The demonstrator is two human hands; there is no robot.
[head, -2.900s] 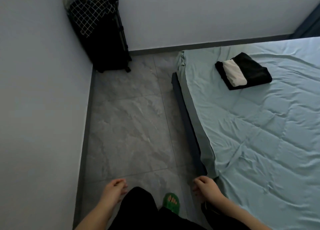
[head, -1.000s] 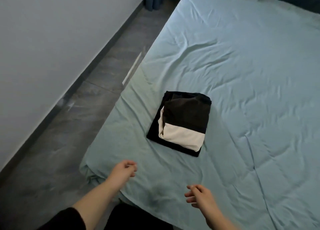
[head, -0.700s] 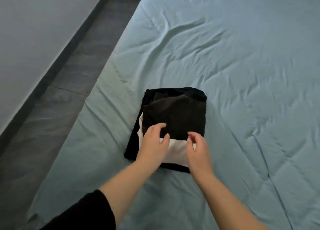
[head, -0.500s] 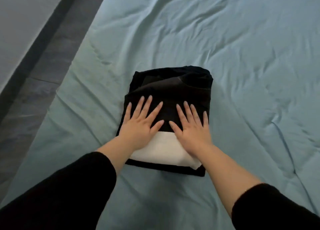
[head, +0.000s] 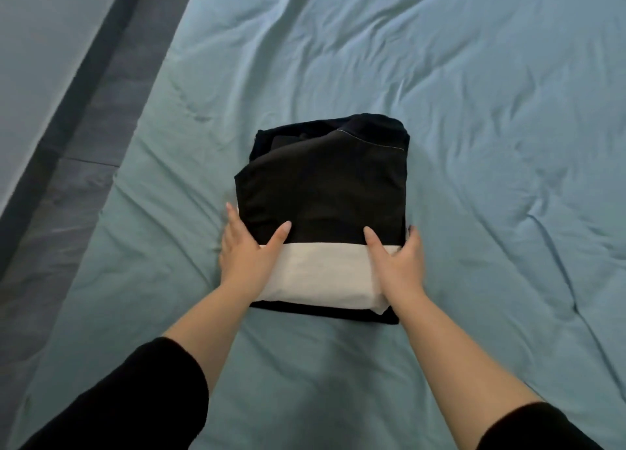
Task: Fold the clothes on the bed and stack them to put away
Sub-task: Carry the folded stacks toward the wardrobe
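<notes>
A stack of folded clothes [head: 325, 192] lies in the middle of the bed. A black garment is on top, a white one [head: 321, 273] shows along the near edge, and another dark piece lies underneath. My left hand [head: 247, 253] grips the stack's left side, thumb on top and fingers down the edge. My right hand [head: 399, 263] grips the right side the same way, its fingers wrapped over the edge and partly hidden.
The bed is covered with a wrinkled pale teal sheet [head: 474, 110] that stretches far right and ahead. Its left edge drops to a grey tiled floor [head: 84, 127], with a pale wall [head: 40, 26] and dark skirting beyond.
I walked to the bed and leaned over the stack. Both hands pressed flat on top of it, then slid outward to its left and right sides and took hold.
</notes>
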